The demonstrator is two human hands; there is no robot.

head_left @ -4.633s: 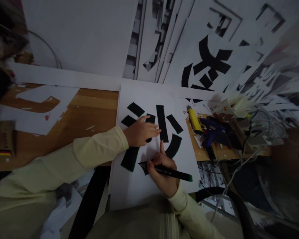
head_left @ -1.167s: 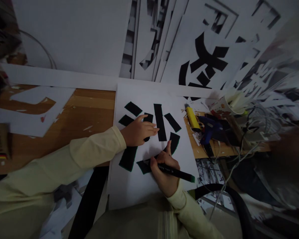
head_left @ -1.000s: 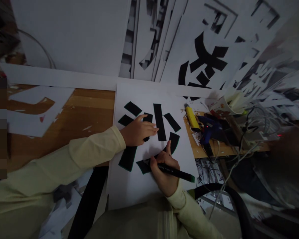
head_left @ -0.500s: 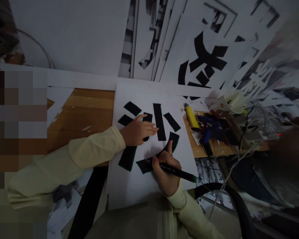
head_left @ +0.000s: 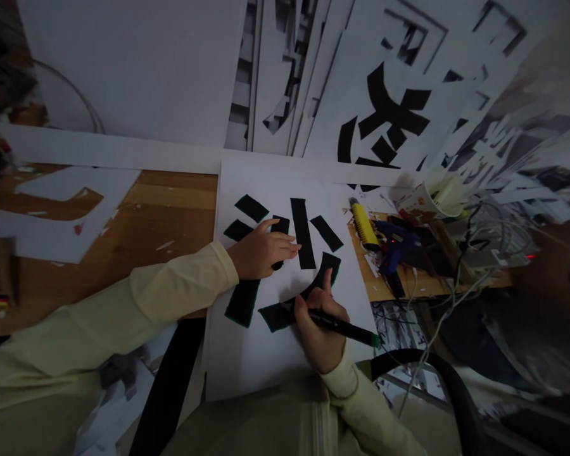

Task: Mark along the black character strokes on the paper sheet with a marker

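A white sheet (head_left: 275, 364) bearing several bold black strokes lies before me. My left hand (head_left: 261, 250) rests on it with fingers stretched out, partly covering a short black stroke (head_left: 280, 224). A small dark rounded shape shows below those fingers; I cannot tell whether it is a separate thing. In my right hand (head_left: 320, 326) is a black marker pen (head_left: 344, 327) with a green end, its tip hidden by the fingers. That hand sits over the curved black stroke (head_left: 274, 315) at the bottom, which has green edging.
On the right lie a yellow-handled tool (head_left: 363, 221), a blue glue gun (head_left: 394, 240) and tangled cables (head_left: 451, 294), with a paper cup (head_left: 420, 202) behind. White cut-out boards (head_left: 384, 38) lean at the back. A cut white sheet (head_left: 61, 231) lies left on the wooden table (head_left: 180, 221).
My right hand, with the marker pen, has shifted slightly to the right along the curved stroke. My left hand has stayed in place on the sheet.
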